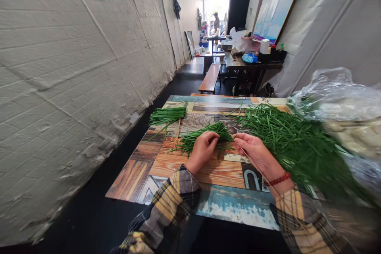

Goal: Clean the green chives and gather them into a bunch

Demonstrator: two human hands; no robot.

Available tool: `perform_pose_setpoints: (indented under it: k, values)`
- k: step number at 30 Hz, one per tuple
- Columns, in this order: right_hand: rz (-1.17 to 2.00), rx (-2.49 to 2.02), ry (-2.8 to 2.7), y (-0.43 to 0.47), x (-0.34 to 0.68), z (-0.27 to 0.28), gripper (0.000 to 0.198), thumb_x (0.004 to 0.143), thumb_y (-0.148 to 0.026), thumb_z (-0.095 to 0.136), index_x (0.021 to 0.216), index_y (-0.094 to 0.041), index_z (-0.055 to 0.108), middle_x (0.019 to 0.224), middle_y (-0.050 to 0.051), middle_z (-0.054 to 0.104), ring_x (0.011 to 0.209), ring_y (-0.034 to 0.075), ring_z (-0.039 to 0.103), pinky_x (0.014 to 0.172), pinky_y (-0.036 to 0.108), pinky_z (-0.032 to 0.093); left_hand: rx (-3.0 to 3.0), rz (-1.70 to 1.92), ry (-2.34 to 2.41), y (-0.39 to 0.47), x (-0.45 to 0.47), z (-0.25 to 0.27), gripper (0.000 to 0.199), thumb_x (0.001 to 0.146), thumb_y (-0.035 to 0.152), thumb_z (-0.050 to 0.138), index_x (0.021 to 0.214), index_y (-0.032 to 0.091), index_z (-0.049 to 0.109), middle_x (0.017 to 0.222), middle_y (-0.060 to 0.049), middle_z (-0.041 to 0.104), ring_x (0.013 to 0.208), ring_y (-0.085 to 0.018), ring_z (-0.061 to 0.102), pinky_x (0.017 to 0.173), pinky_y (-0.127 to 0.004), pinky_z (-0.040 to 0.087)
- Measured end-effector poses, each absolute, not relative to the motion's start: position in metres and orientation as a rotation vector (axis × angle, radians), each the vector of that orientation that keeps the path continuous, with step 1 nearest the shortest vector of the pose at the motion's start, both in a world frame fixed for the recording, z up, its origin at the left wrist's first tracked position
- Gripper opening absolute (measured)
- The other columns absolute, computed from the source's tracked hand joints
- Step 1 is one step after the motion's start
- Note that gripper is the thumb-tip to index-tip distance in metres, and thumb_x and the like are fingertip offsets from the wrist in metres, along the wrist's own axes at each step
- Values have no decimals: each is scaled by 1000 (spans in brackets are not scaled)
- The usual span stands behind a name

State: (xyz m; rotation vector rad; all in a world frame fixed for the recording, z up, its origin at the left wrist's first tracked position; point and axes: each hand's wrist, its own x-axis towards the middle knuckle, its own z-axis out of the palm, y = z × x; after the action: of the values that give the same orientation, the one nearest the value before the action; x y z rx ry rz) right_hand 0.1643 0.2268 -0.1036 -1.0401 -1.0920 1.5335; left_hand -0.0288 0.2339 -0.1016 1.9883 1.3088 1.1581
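Observation:
My left hand (204, 147) is closed around a bunch of green chives (192, 139), pressing it against the table. Between the thumb and fingers of my right hand (251, 151) is a thin tan straw strand (269, 182), which trails back over my wrist and sleeve. The strand's front end comes close to the cut ends of the bunch; whether it passes round it I cannot tell. To the left lies another chive bundle (167, 115), with a tan strand (177, 133) hanging from it. A large loose heap of chives (282, 135) spreads beside my right hand.
Clear plastic bags (342, 95) with pale contents stand at the table's right. The patterned wooden table (175, 166) has its left edge near a white brick wall (74, 87). Beyond are a bench (210, 78), a cluttered table (238, 62) and a person (216, 22) in the distance.

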Motion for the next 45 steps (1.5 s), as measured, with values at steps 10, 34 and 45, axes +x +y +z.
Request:
perform_pose_setpoints:
  k: [10, 34, 45]
  values:
    - [1567, -1055, -1136, 228, 161, -105, 40, 64, -46, 77, 87, -15, 66, 59, -2, 59, 47, 7, 45, 44, 21, 30, 2534, 669, 1464, 230, -16, -109, 11, 83, 18, 56, 81, 18, 67, 85, -8, 58, 82, -20, 54, 73, -31, 43]
    - [1480, -1065, -1194, 220, 147, -103, 40, 70, -41, 69, 99, -14, 69, 55, -3, 53, 45, 7, 38, 41, 21, 25, 1282, 1104, 1081, 233, -18, -90, 23, 73, 36, 67, 78, 14, 67, 62, 1, 56, 53, -8, 46, 51, -21, 36]
    - [1503, -1065, -1197, 221, 146, -108, 40, 71, -40, 68, 102, -13, 69, 55, -4, 51, 46, 6, 36, 42, 21, 23, 1242, 1113, 1061, 233, -18, -90, 25, 72, 36, 68, 80, 12, 68, 61, 2, 55, 51, -7, 42, 51, -20, 33]
